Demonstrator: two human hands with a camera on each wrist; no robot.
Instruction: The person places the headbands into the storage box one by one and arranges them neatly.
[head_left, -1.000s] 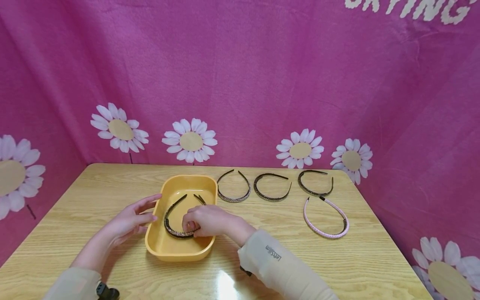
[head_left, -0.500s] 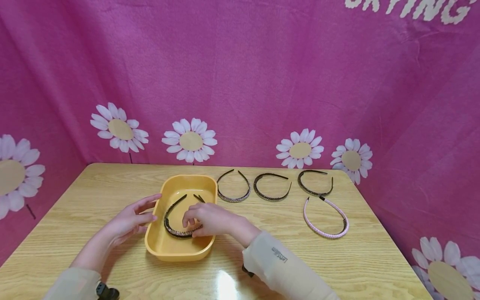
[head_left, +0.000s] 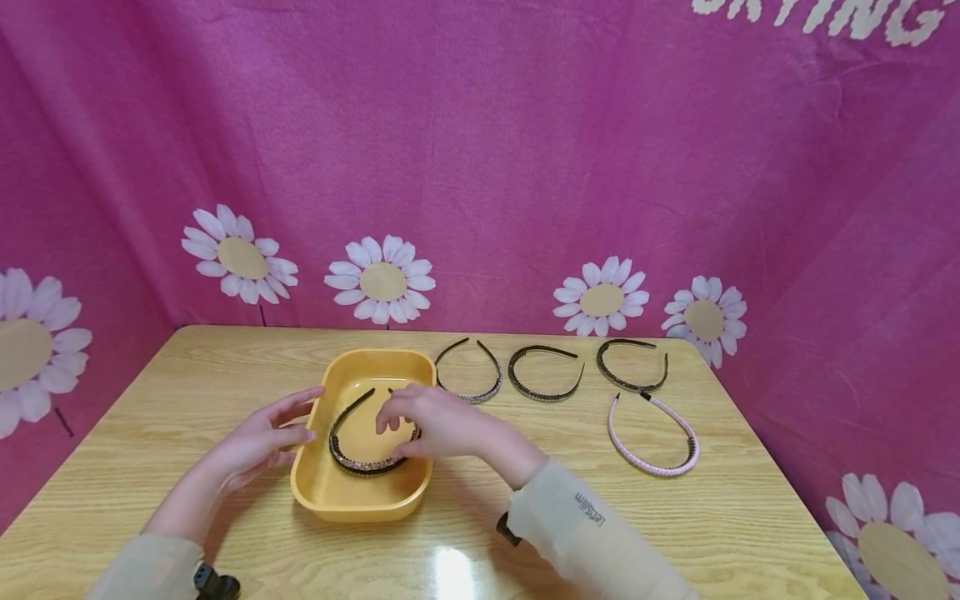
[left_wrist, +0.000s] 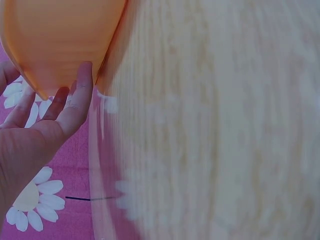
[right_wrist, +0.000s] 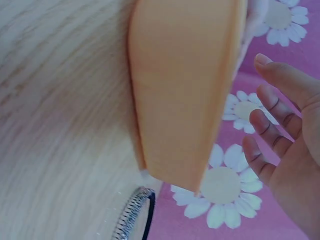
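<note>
A dark headband with a sparkly front [head_left: 367,468] lies inside the yellow plastic bin [head_left: 360,510], its tips toward the far end. Over the bin's right rim hovers my right hand [head_left: 442,423], fingers loosely bent and holding nothing. The right wrist view shows this right hand [right_wrist: 287,125] apart from the bin's side wall [right_wrist: 182,90]. At the bin's left side, my left hand [head_left: 255,437] rests its fingers on the outer wall. In the left wrist view, the left hand's fingers [left_wrist: 80,97] reach along the bin's wall [left_wrist: 65,40]. My right hand partly hides the headband's right arm.
Right of the bin lie a sparkly headband [head_left: 468,398], a dark headband [head_left: 543,396] and another dark headband [head_left: 630,383]. A pink headband [head_left: 652,469] lies nearer on the wooden table [head_left: 540,500]. A pink curtain with daisies [head_left: 487,208] hangs behind the table.
My right hand has let go of the headband in the bin and risen away to the right. The left hand and the bin stay in place.
</note>
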